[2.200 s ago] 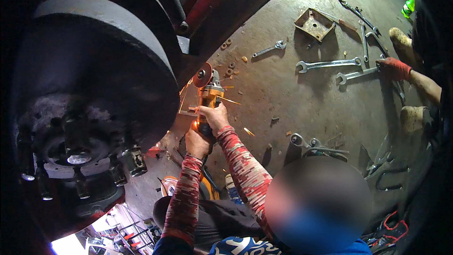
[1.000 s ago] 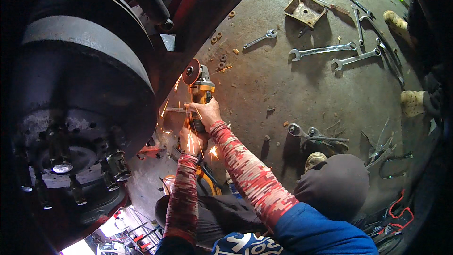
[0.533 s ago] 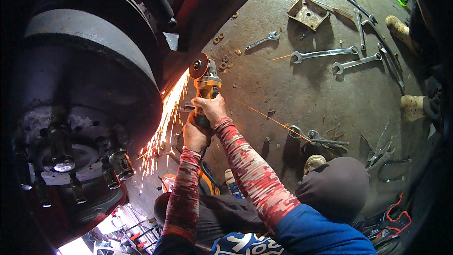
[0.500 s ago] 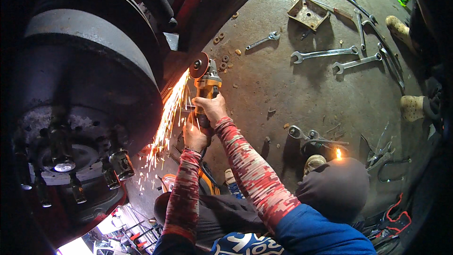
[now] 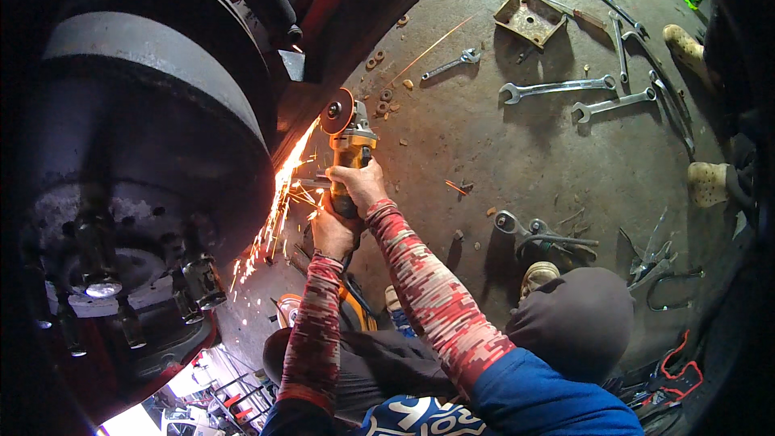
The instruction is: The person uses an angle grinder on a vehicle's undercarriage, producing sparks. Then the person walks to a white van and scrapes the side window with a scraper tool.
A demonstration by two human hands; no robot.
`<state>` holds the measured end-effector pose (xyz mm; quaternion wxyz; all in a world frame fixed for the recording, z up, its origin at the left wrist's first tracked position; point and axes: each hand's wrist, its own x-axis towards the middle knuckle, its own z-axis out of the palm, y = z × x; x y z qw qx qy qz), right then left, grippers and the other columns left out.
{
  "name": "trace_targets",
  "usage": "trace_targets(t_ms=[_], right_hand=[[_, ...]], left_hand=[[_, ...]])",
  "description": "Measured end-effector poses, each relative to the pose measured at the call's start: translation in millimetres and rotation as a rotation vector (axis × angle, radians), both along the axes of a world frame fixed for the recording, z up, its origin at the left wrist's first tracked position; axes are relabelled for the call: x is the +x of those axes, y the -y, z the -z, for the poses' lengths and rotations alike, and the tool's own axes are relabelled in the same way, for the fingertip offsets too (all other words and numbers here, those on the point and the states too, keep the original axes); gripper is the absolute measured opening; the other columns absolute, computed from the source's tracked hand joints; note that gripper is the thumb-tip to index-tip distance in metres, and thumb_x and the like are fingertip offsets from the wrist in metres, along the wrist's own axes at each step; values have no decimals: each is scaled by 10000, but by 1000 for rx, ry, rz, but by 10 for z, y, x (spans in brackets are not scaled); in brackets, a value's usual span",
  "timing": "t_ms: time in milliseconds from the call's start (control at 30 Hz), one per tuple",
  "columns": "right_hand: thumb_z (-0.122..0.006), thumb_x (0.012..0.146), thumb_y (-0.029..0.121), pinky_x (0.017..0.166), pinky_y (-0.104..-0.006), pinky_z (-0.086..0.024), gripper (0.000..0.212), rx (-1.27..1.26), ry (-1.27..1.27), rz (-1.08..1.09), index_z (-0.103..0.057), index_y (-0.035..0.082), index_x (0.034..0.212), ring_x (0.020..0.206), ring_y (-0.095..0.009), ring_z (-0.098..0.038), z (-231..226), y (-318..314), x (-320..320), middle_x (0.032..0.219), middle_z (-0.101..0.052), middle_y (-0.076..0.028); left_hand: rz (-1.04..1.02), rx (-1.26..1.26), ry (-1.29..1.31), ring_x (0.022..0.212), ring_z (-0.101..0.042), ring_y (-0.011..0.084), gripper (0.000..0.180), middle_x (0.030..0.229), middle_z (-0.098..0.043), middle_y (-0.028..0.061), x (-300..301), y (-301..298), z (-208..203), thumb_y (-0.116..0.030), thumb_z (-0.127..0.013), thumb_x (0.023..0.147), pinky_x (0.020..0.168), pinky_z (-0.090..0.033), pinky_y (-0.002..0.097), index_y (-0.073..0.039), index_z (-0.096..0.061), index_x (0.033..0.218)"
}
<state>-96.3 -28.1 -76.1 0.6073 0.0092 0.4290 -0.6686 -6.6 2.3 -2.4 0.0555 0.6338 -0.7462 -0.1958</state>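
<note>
Both my hands grip a yellow and black angle grinder (image 5: 353,145). My right hand (image 5: 363,184) wraps its body just below the head, and my left hand (image 5: 333,228) closes around the lower part. The reddish disc (image 5: 337,111) meets the edge of a dark metal beam (image 5: 300,125). Orange sparks (image 5: 284,186) stream down and left from there, past my left hand. Left of the grinder is a large dark wheel drum (image 5: 161,137) with long studs (image 5: 129,319) on its face. Patterned red sleeves cover both my forearms.
On the concrete floor to the right lie an adjustable wrench (image 5: 452,66), combination wrenches (image 5: 557,90), a square metal tray (image 5: 529,20) and several rusty nuts (image 5: 375,60). A second yellow tool (image 5: 355,307) lies below my arms. Another person's shoes (image 5: 707,184) show at the right edge.
The disc has shifted slightly up and left along the beam. The spark stream is narrower, and a few stray sparks now fly over the floor on the right.
</note>
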Motion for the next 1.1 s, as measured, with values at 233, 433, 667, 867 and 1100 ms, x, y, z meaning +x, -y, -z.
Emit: trace_targets(t_ms=[233,433,667,867,1100], right_hand=[[-837,718,96,747,-336,-570,476,45,21,-59,-597,24,1123,820,-152,-679,-53,-14,22,949,-695,-65],[-848,643,195,797,-354,-566,572,65,-27,-29,-602,-21,1113,859,-212,-692,-24,-18,14,973,-706,-125],[-839,651,199,817,-340,-559,584,-13,-32,37,-600,-15,1140,883,-200,-686,37,-16,-58,996,-708,-126],[-834,655,151,791,-328,-571,526,38,-33,0,-619,-11,1107,837,-176,-706,-32,-32,-118,964,-730,-100],[-845,659,168,802,-333,-567,544,25,-31,0,-611,3,1122,860,-185,-697,-20,-9,-39,992,-715,-102]], left_hand=[[33,-52,-87,1002,-726,350,718,1039,-743,184,112,-14,59,-288,-920,633,855,-566,423,-34,-606,1226],[-45,37,111,983,-731,350,684,1025,-745,189,17,27,32,-319,-916,630,849,-568,421,-49,-609,1178],[-27,11,-27,939,-745,298,603,993,-754,166,-54,-11,83,-267,-891,657,819,-564,396,-58,-627,1157],[-79,100,-345,882,-730,247,563,958,-746,116,43,70,230,-217,-873,670,769,-550,380,-49,-628,1148],[-68,23,54,998,-730,343,579,1032,-744,189,26,32,106,-264,-872,663,823,-558,430,-57,-618,1141]])
